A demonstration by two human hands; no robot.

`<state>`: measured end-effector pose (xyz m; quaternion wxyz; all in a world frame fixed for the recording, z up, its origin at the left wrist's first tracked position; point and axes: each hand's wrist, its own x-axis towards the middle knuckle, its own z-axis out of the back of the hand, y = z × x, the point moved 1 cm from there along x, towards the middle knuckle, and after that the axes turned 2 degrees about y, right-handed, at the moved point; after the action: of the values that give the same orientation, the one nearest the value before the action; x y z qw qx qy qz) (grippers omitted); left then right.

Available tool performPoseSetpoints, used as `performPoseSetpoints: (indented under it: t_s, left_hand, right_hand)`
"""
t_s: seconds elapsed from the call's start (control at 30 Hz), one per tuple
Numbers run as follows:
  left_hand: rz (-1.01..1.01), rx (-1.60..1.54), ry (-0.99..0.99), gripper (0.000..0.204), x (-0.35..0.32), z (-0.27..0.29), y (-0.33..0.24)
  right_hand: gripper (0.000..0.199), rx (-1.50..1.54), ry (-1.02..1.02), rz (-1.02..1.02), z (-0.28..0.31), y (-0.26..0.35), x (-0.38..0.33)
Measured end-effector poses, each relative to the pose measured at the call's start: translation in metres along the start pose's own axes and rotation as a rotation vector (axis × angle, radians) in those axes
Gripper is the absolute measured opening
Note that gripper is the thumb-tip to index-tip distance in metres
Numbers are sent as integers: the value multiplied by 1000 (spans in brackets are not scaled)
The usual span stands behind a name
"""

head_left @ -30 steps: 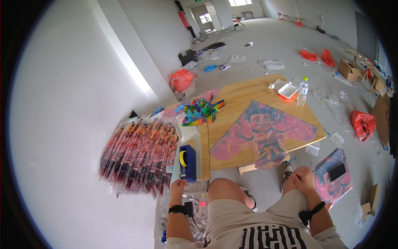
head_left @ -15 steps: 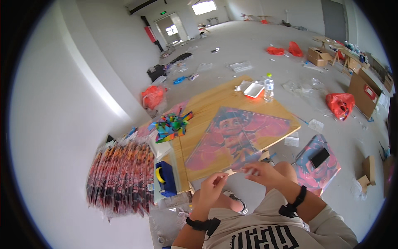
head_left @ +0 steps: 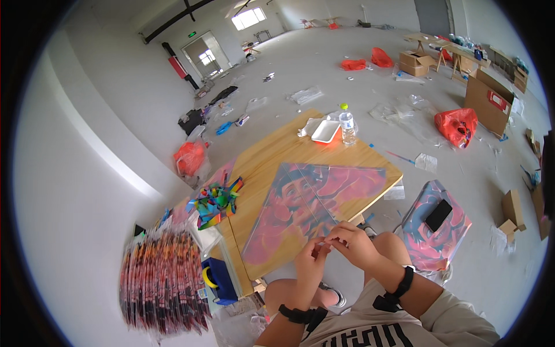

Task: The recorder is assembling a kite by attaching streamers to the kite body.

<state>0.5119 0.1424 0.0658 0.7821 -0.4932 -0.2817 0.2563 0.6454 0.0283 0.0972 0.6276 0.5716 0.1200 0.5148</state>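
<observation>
A pink-and-purple kite (head_left: 300, 208) printed with a cartoon figure lies spread on the wooden table (head_left: 272, 147), thin rods running across it. At its near edge, my left hand (head_left: 311, 258) and my right hand (head_left: 351, 245) meet, fingertips pinched together. Whatever is between them is too small to tell; it may be a bit of the kite's edge. Left of the kite rests a heap of rainbow-coloured ribbon (head_left: 214, 202). A blue tape dispenser (head_left: 219, 281) with a yellow roll stands at the table's near left corner.
Many packed kites (head_left: 165, 283) hang in plastic sleeves at the left. A bottle (head_left: 347, 128) and a white tray (head_left: 326, 131) stand at the table's far end. To my right, a phone (head_left: 439, 215) lies on a printed bundle (head_left: 419, 240). Red bags (head_left: 457, 127) and cartons (head_left: 488, 104) litter the floor.
My hands have come together from slightly apart, the right moving in toward the left. The near part of the kite now sits partly behind them. The whole view has shifted and tilted.
</observation>
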Motion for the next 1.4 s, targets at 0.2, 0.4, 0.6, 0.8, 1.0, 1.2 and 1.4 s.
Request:
performPoseSetpoints:
  t_s: [0.2,0.4,0.6,0.8,1.0,1.2,1.4]
  left_hand:
    - [42,-150,65,21,60,-31,16]
    - [15,-115,133,18,146,-60,35]
    - [138,-207,159,15,226,-85,64]
    - [236,-161,234,38,276,-104,97]
    - [278,-151,175,54,313,-128,139]
    - [165,46,106,54,339,-139,176]
    - [71,152,108,52,354,-141,173]
  right_hand:
    - [13,-89,43,-29,34,-34,43]
    - [19,-80,-30,-171,70,-89,109]
    - [25,-40,-86,-406,83,-140,173]
    - [17,15,-50,-441,83,-233,208]
    - [11,10,-135,-353,69,-288,220]
    - [10,-25,-184,-405,58,-318,234]
    - [17,-100,-250,-504,51,-333,244]
